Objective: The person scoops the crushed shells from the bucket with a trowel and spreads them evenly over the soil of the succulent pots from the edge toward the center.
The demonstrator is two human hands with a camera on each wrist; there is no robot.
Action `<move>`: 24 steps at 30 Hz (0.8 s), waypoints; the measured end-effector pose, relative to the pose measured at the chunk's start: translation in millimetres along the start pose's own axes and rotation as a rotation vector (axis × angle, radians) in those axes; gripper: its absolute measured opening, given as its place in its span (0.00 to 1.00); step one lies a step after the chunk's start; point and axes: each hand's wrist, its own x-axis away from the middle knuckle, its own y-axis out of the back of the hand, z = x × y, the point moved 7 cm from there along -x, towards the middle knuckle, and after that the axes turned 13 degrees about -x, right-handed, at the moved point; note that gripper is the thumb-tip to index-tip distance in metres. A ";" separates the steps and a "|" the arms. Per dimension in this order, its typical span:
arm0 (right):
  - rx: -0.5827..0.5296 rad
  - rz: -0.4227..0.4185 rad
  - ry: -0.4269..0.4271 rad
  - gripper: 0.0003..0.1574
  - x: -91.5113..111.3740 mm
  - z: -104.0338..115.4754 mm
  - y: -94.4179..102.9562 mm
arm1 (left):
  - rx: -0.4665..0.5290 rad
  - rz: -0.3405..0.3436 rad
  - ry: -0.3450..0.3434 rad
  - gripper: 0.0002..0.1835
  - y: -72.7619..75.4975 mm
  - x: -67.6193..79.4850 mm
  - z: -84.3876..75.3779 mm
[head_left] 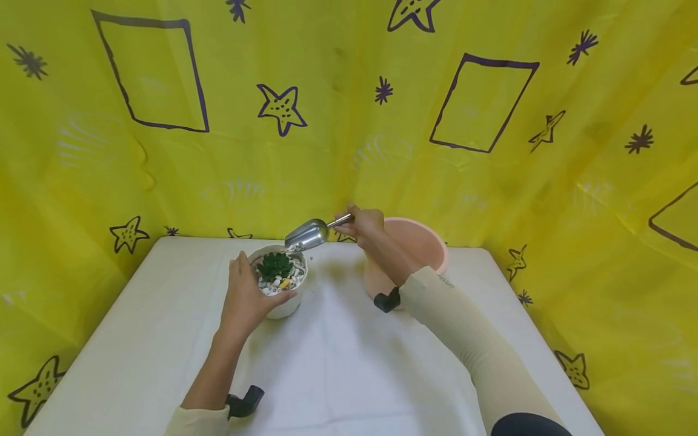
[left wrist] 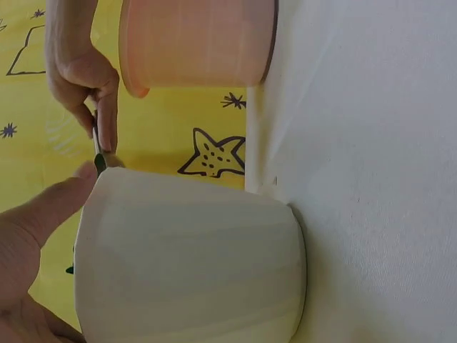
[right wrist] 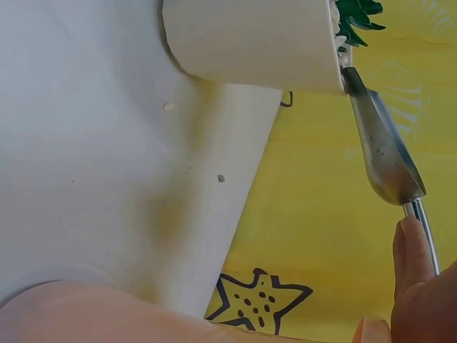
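On the table [head_left: 338,375], right of centre, stands the bucket [head_left: 424,243]. Left of centre, the left hand [head_left: 248,297] grips the pot [head_left: 286,307] between thumb and fingers. The right hand [head_left: 365,226], up and right of it, grips the scoop [head_left: 311,234], tip at the rim, behind the plant [head_left: 274,266]. Apparently pebbles [head_left: 297,274] are being poured; next likely calls for steady tilting.

Behind the right fingers [head_left: 349,228] I see a yellow sheet [head_left: 338,169] hanging, a spotted star [head_left: 281,110] drawn higher up to their left, 2 whole rectangles [head_left: 158,75], 1 to either side; a white tabletop [head_left: 349,375] spreads below the fingers.
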 end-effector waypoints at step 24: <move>-0.038 0.108 0.061 0.26 2.9 -3.0 -14.1 | 0.021 0.048 0.053 0.71 -2.9 0.9 0.5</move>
